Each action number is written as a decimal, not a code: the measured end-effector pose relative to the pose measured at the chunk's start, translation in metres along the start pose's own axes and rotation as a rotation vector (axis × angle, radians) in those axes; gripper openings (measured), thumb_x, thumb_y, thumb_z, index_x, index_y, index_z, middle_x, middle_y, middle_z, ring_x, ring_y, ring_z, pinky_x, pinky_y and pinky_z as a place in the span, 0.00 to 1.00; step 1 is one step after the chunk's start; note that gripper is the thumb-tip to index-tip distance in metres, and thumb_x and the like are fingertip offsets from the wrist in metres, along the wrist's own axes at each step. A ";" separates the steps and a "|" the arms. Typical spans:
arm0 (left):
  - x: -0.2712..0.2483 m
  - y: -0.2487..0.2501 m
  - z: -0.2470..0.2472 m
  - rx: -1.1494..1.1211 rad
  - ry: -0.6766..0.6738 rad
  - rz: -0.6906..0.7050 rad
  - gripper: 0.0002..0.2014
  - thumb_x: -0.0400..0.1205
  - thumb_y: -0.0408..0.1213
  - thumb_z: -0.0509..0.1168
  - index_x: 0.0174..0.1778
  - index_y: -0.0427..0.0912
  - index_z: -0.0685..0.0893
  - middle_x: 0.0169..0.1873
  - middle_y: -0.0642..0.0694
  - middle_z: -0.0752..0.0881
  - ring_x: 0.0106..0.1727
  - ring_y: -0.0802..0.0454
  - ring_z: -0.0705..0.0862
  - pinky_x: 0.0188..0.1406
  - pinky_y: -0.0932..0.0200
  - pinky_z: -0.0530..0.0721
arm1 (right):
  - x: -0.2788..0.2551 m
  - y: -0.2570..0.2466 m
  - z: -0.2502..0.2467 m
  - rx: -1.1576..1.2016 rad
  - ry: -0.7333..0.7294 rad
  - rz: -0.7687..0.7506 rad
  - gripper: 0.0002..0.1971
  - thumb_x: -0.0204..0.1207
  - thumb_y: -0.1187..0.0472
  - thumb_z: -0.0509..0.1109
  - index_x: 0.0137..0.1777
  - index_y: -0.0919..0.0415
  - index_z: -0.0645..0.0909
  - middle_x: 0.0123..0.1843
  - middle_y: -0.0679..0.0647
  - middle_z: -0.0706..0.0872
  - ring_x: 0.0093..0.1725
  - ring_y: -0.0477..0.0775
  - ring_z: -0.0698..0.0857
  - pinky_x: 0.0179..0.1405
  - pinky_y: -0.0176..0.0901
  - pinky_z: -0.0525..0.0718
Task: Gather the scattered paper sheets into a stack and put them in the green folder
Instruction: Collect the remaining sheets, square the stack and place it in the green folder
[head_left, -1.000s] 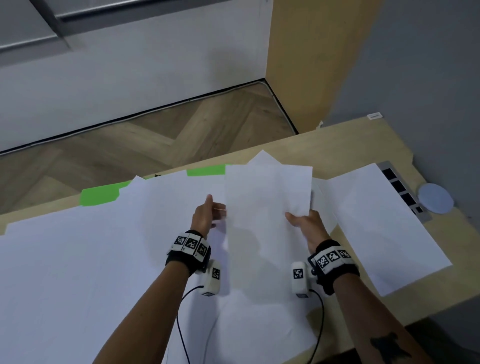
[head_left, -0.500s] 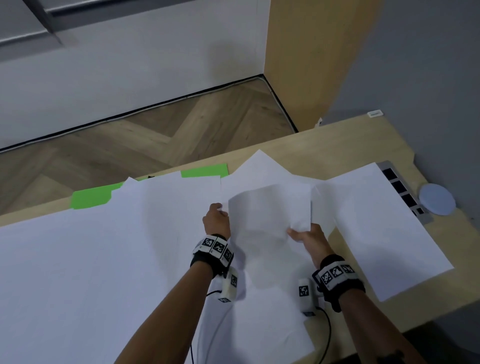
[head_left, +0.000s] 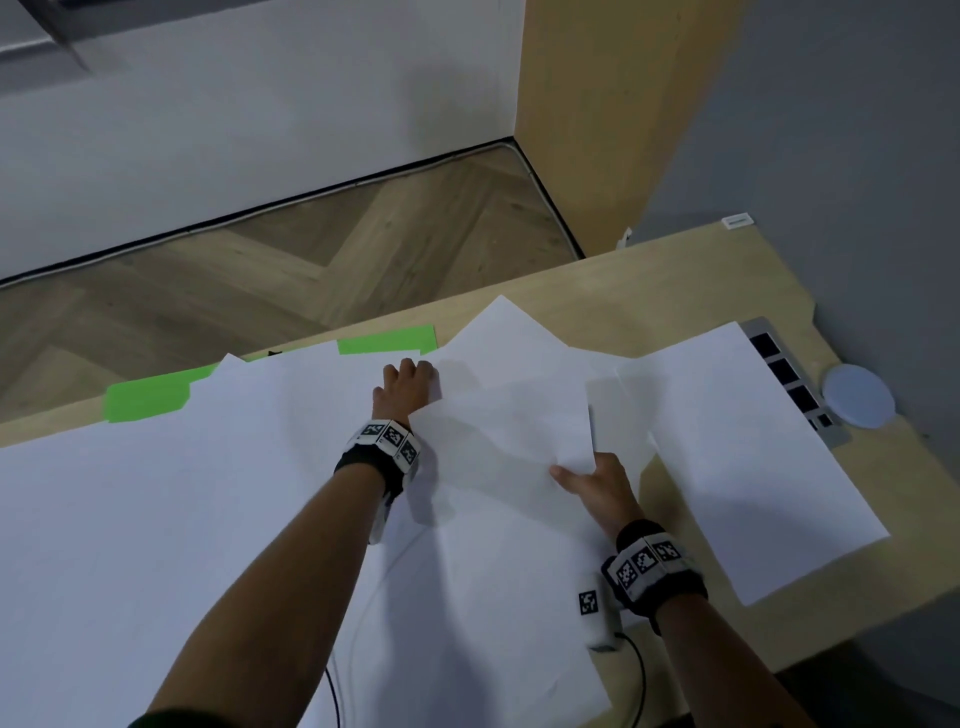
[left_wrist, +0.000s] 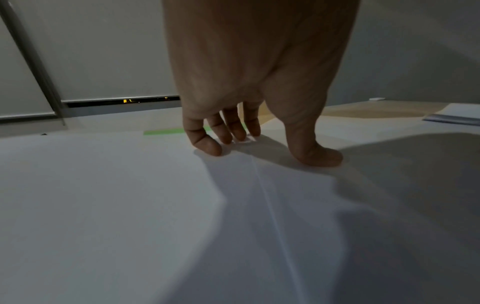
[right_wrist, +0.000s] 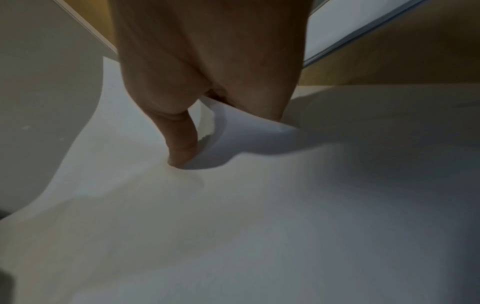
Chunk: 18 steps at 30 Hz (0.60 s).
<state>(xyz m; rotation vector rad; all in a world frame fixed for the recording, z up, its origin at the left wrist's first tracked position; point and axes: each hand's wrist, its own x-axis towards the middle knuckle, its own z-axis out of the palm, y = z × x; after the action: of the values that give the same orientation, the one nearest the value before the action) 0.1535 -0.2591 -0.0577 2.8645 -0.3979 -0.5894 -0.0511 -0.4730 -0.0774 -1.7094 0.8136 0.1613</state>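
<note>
Several white paper sheets lie overlapping across the wooden table (head_left: 670, 291). The green folder (head_left: 148, 397) lies at the far left under them; only its far edge and a tab (head_left: 387, 343) show, also as a green strip (left_wrist: 166, 131). My left hand (head_left: 415, 371) (left_wrist: 280, 152) rests its fingertips (left_wrist: 210, 147) and thumb on a flat sheet (left_wrist: 116, 195) near the far edge. My right hand (head_left: 576, 470) (right_wrist: 207, 127) pinches the near right corner of a sheet (head_left: 509, 431) (right_wrist: 249, 131), which bows just above the pile. Another sheet (head_left: 743, 457) lies apart at the right.
A grey socket strip (head_left: 795, 384) and a round white disc (head_left: 857, 395) sit at the table's right edge by the grey wall. A wooden pillar (head_left: 613, 114) stands beyond the far right corner. Wood floor lies past the far edge. Wrist cables (head_left: 641, 675) trail toward me.
The sheet held up between both hands has come down low over the pile. My left hand has let go of it and moved further out onto the flat sheets. My right hand still pinches it.
</note>
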 end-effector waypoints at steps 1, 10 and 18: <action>0.001 0.001 -0.001 -0.007 -0.015 -0.006 0.15 0.85 0.40 0.57 0.67 0.43 0.72 0.63 0.40 0.71 0.66 0.38 0.68 0.59 0.38 0.77 | 0.000 0.000 0.000 0.000 -0.001 0.003 0.05 0.72 0.58 0.82 0.46 0.56 0.91 0.44 0.51 0.94 0.47 0.54 0.93 0.54 0.54 0.90; -0.013 -0.006 0.000 -0.135 0.063 0.115 0.14 0.80 0.38 0.62 0.61 0.41 0.82 0.57 0.38 0.76 0.60 0.37 0.70 0.54 0.41 0.79 | 0.003 0.002 -0.001 -0.005 0.019 -0.005 0.04 0.73 0.59 0.82 0.46 0.56 0.91 0.45 0.53 0.94 0.48 0.55 0.92 0.54 0.53 0.90; -0.053 -0.008 0.002 -0.684 -0.036 -0.067 0.08 0.75 0.40 0.70 0.45 0.41 0.85 0.45 0.40 0.90 0.49 0.40 0.86 0.43 0.55 0.78 | 0.005 -0.005 0.002 0.196 0.073 0.080 0.04 0.73 0.64 0.81 0.46 0.56 0.91 0.46 0.53 0.94 0.50 0.57 0.92 0.57 0.54 0.89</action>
<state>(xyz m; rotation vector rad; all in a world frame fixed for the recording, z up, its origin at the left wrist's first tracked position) 0.1079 -0.2365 -0.0419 2.2177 -0.0744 -0.6374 -0.0442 -0.4734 -0.0768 -1.5064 0.9213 0.0712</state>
